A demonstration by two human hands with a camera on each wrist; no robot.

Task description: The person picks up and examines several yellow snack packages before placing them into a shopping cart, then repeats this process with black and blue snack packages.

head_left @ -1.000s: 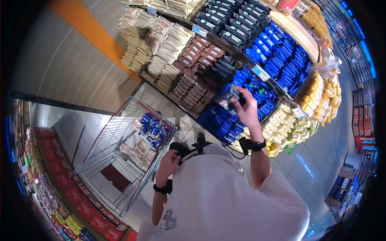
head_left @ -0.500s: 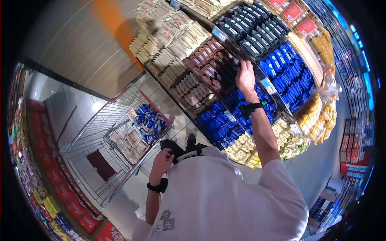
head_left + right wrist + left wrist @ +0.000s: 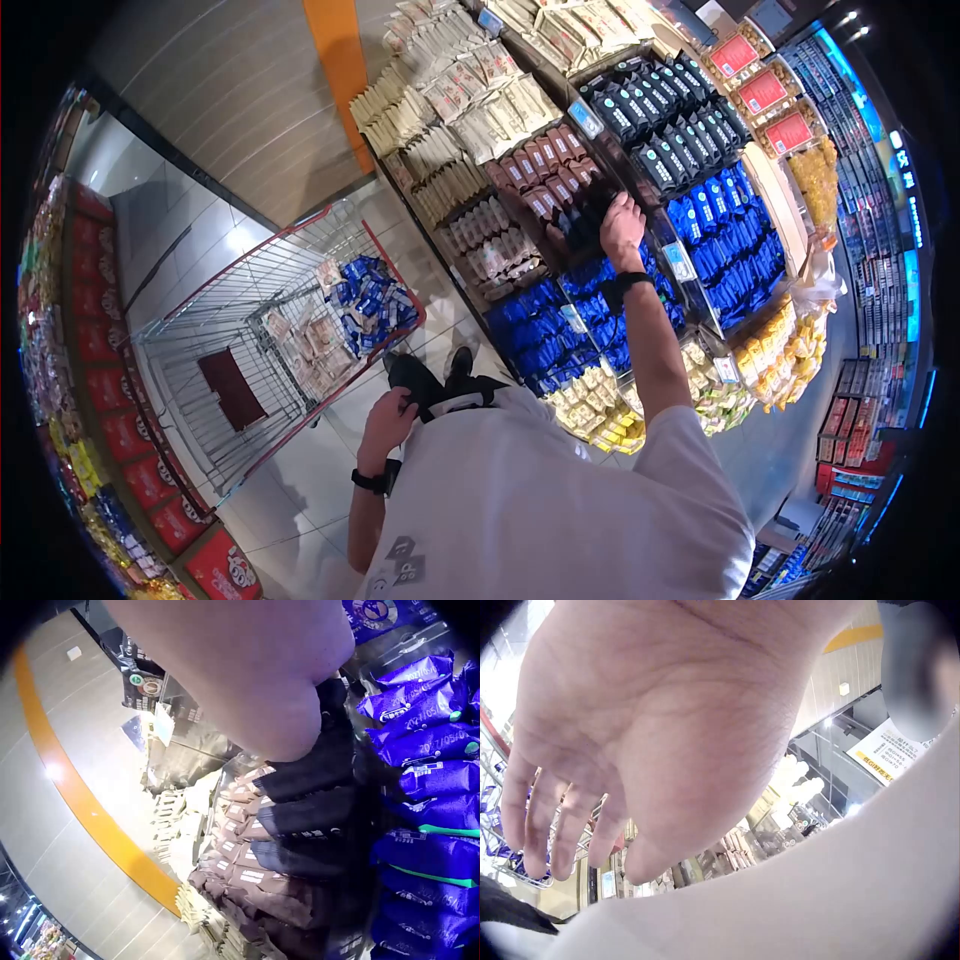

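Observation:
My right hand reaches into the display, over a short row of black packets between brown packets and blue packets. In the right wrist view its thumb overlaps the end of one black packet. Its fingertips are hidden, so I cannot tell whether they pinch a packet. My left hand hangs at my waist near the shopping cart. In the left wrist view its palm is bare and its fingers extend loosely. The cart carries blue packets and pale packets.
Cream packets fill the bins at the far left of the display. More black packets and blue packets stand behind a divider with price tags. Yellow bags hang at the right corner. Red cartons line the left side.
My right hand held a black packet up over the blue packets, then moved away from me to the black row. The packet no longer shows. My left hand stays by my waist.

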